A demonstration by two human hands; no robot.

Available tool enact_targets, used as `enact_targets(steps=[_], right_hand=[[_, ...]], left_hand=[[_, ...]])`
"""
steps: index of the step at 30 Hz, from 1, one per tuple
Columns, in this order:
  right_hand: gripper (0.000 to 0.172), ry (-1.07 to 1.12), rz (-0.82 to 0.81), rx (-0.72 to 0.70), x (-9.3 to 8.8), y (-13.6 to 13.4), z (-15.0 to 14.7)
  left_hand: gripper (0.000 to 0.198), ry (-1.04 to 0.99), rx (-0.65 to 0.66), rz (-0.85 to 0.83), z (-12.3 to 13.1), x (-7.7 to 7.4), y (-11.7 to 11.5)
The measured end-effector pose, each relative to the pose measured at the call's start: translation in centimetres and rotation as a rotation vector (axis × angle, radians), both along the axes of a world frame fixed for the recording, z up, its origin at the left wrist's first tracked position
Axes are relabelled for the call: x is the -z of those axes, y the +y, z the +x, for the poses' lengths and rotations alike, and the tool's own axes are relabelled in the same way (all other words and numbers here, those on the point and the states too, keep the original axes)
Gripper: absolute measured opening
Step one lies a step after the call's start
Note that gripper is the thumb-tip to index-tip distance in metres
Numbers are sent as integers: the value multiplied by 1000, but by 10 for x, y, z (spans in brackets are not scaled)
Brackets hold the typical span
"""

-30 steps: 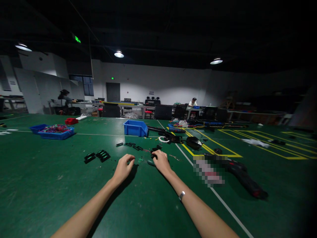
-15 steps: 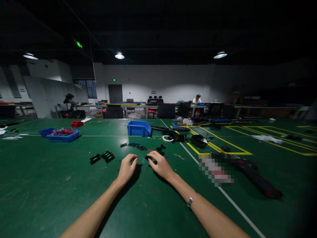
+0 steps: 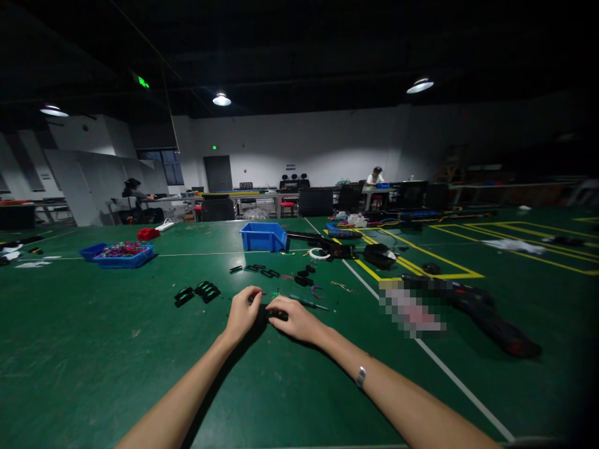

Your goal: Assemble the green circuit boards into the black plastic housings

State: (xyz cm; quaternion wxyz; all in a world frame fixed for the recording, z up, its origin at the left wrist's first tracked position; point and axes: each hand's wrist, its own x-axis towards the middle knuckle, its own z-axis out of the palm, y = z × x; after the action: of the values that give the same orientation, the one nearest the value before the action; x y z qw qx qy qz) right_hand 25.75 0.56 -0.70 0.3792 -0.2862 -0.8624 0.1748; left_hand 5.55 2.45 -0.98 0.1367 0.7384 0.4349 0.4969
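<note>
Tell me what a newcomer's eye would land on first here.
First, the left hand and right hand, close together over the green table, the right holding a small black part. Next, the bright blue bin beyond them, then a blue tray off to the left, heaped with colourful bits.

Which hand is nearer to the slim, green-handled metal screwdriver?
Right. The right hand is just on the near side of the screwdriver; the left hand is farther off, to the screwdriver's left.
</note>
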Motion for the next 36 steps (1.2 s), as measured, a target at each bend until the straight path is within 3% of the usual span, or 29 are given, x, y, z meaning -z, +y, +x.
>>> enact_targets(steps=[5,11,21,36], right_hand=[[29,93,-59,138,2,4,0],[39,189,-180,165,7,10,-1],[19,115,-76,191,6,7,1],[22,145,-86,176,2,4,0]], left_hand=[[22,11,9,-17,0,-1,-1],[22,11,72,-54,3,-4,-4],[22,20,185,-70,8,-10,-13],[25,35,179,-69,9,-13,-16]])
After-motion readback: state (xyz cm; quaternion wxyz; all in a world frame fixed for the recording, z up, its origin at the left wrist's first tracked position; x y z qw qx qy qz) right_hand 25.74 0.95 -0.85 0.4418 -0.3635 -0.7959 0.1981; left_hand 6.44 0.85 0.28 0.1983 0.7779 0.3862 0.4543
